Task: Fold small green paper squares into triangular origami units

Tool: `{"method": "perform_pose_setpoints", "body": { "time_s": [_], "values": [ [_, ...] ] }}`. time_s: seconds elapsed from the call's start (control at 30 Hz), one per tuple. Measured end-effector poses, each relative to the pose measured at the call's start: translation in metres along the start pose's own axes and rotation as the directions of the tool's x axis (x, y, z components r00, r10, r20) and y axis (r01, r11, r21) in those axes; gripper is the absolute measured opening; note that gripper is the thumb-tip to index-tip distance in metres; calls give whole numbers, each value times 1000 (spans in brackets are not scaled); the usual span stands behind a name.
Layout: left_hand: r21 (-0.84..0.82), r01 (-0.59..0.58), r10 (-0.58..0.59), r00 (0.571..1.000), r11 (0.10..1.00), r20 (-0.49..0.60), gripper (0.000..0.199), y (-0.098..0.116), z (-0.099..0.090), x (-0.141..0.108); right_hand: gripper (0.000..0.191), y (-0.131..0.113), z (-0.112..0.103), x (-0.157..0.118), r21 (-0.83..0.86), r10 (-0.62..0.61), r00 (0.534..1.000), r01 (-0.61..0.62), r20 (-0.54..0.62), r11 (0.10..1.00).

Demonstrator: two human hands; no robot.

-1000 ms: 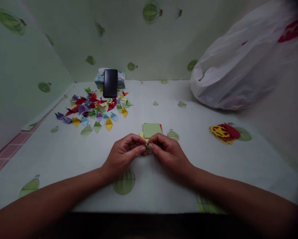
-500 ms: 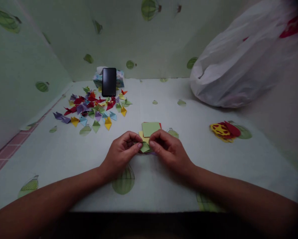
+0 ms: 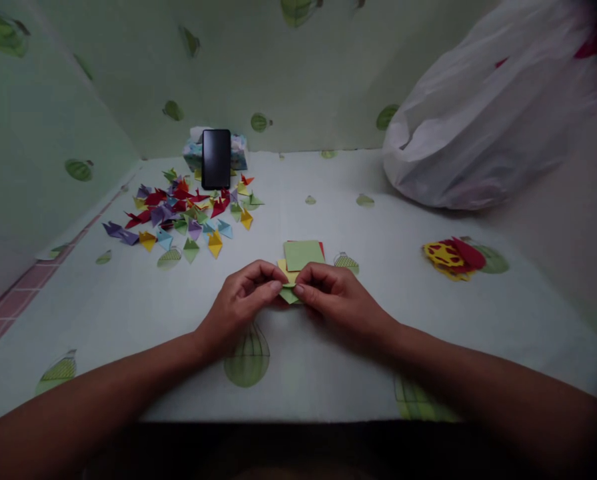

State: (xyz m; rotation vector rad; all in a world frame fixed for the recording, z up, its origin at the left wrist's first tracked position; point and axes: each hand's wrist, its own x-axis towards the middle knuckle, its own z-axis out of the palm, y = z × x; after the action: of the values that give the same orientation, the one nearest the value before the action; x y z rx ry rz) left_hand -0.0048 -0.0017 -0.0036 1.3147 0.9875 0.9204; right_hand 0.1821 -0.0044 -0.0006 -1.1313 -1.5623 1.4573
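Pale green wall (image 3: 338, 87) printed with balloons, dim light; white tabletop (image 3: 358, 373) below it, same balloon motif.

Left hand (image 3: 246, 292) and right hand (image 3: 338, 293) meet near the middle, each with thumb and fingers pinched on one small light-green folded paper (image 3: 289, 295), one at either side. Its lower point shows below the fingertips; the rest is partly covered, so the exact stage of folding can't be told. Judged part-made: creased into a compact shape, with no finished form visible.

Just beyond the hands, flat paper squares (image 3: 304, 256): green uppermost, red showing at the edge, yellow nearer the fingers. These read as work left to do; count not possible.

Far left, a loose heap of folded paper pieces (image 3: 180, 206) in red, purple, yellow, blue, green. Apparently done, and the larger share by eye.

Around: dark phone (image 3: 216, 160) propped against a tissue box (image 3: 239, 153) behind the heap; white plastic bag (image 3: 468, 140) at far right; yellow and red cut-outs (image 3: 443, 259) lying nearer, well apart from the hands.
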Motion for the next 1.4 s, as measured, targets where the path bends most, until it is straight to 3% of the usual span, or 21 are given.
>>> {"method": "perform_pose_setpoints", "body": {
  "time_s": [0.1, 0.3, 0.47, 0.6, 1.1, 1.4],
  "values": [
    [-25, 29, -29, 1000, 999, -4, 13, 2, 2, 0, 20, -1, -1, -1, -35, -23, 1000, 24, 6, 999],
    [-55, 4, -4, 1000, 998, 4, 16, 0, 3, 1, 29, 0, 0, -1, 40, 65, 995, -68, 73, 997],
    [-199, 77, -68, 996, 977, 48, 19, -4, 2, 1, 28, 2, 0, -1, 85, 56, 998, -56, -7, 995],
    [-160, 124, -108, 988, 979, 110, 12, -4, 1, 2, 27, 0, 0, -1, 77, 12, 999, -9, -48, 997],
    [-111, 90, -80, 992, 990, 95, 16, -6, -1, 3, 25, 1, 2, -2, 100, -2, 998, 8, -57, 995],
    [-90, 91, -86, 995, 992, 59, 16, -6, -1, 2, 28, 2, 2, -2, 175, 58, 998, -63, 33, 983]
  ]
}}
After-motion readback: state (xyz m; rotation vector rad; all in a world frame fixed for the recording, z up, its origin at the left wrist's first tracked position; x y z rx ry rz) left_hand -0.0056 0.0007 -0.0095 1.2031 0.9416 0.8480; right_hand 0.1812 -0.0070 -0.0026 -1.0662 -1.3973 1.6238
